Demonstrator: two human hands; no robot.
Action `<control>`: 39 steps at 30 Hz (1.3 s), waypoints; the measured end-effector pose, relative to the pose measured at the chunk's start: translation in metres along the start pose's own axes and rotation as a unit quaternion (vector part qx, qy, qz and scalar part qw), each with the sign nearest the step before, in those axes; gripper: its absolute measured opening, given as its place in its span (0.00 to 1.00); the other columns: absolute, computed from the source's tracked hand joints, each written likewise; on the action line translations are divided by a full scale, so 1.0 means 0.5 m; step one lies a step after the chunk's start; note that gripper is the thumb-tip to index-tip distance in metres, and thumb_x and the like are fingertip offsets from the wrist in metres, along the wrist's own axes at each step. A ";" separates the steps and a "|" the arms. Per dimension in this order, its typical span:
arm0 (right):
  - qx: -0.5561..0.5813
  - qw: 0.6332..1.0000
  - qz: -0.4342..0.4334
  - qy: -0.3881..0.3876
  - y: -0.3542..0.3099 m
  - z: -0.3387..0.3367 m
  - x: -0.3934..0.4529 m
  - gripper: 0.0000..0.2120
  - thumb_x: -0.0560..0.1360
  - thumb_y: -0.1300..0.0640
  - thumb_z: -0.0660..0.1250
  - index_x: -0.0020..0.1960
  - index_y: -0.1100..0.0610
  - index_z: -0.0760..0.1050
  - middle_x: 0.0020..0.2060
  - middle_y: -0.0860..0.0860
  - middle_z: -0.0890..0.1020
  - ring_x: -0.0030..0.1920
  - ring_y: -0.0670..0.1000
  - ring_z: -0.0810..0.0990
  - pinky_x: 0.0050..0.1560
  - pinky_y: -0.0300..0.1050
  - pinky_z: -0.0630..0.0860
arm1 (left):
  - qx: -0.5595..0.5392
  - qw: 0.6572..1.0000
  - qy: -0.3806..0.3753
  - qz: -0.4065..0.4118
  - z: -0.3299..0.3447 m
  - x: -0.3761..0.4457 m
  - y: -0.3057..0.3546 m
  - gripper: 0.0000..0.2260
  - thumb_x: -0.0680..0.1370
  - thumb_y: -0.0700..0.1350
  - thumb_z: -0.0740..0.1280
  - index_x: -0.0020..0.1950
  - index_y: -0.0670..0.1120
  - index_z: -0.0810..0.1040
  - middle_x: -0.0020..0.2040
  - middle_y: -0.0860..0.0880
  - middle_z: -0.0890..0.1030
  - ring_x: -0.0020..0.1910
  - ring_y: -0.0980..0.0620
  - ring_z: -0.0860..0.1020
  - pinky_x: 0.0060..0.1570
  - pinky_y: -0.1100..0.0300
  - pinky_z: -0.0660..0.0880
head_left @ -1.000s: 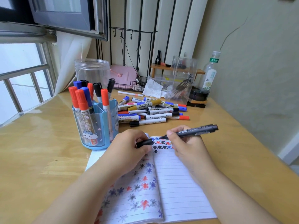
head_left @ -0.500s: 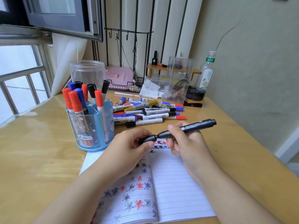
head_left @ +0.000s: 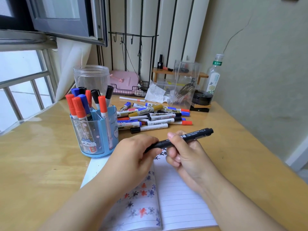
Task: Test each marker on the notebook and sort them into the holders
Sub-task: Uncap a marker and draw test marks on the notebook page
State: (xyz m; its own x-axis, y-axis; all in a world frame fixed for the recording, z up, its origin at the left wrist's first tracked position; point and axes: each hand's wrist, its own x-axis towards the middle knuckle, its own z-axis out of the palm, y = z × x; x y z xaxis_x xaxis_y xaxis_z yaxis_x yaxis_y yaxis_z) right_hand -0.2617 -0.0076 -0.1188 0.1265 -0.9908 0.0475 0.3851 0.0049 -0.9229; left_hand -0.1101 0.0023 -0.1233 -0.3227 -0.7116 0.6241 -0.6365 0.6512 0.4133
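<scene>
The wooden table (head_left: 241, 147) runs bare from the right hand (head_left: 188, 157) out to its right edge by the wall. The open notebook (head_left: 180, 200) lies under both hands. The blue holder (head_left: 95, 130), full of markers, stands just left of the left hand (head_left: 133, 157); the loose marker pile (head_left: 153, 117) lies just beyond. Both hands grip the black marker (head_left: 186, 136), left on its capped end, above the notebook.

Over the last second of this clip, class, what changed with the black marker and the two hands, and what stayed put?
The black marker lifted off the notebook, where its tip was drawing. The left hand brought the cap onto the tip, so the marker is now capped. The right hand kept its grip on the barrel. The blue holder, the marker pile and the notebook stayed where they were.
</scene>
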 end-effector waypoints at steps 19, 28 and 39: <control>-0.633 0.698 -0.326 0.071 -0.010 -0.031 0.002 0.10 0.72 0.52 0.68 0.53 0.46 0.73 0.30 0.42 0.70 0.35 0.46 0.70 0.31 0.40 0.70 | 0.017 0.991 0.072 -0.113 -0.010 0.015 -0.011 0.08 0.79 0.47 0.60 0.51 0.45 0.76 0.43 0.51 0.76 0.39 0.56 0.70 0.40 0.68 0.65; -0.652 0.672 -0.348 0.030 0.003 -0.042 0.013 0.11 0.70 0.58 0.70 0.51 0.47 0.78 0.36 0.42 0.73 0.35 0.44 0.74 0.32 0.42 0.72 | -0.032 0.991 0.043 -0.119 -0.030 0.012 0.017 0.09 0.75 0.57 0.63 0.46 0.53 0.75 0.36 0.57 0.76 0.36 0.61 0.72 0.37 0.66 0.68; -0.508 0.805 -0.307 -0.019 -0.107 0.158 0.056 0.04 0.79 0.58 0.62 0.46 0.54 0.74 0.35 0.46 0.78 0.39 0.45 0.78 0.40 0.32 0.70 | 0.169 0.965 0.141 -0.144 -0.112 -0.037 -0.023 0.08 0.67 0.41 0.73 0.41 0.47 0.74 0.35 0.51 0.74 0.31 0.48 0.74 0.25 0.58 0.67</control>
State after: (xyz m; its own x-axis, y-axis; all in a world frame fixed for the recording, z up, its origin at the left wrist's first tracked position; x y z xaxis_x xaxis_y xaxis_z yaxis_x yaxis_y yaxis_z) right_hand -0.2063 -0.0249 -0.0381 0.2328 -0.7599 0.6069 -0.5574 -0.6156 -0.5570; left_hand -0.0576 0.0230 -0.1023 0.0740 -0.7194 0.6906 -0.8789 0.2802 0.3860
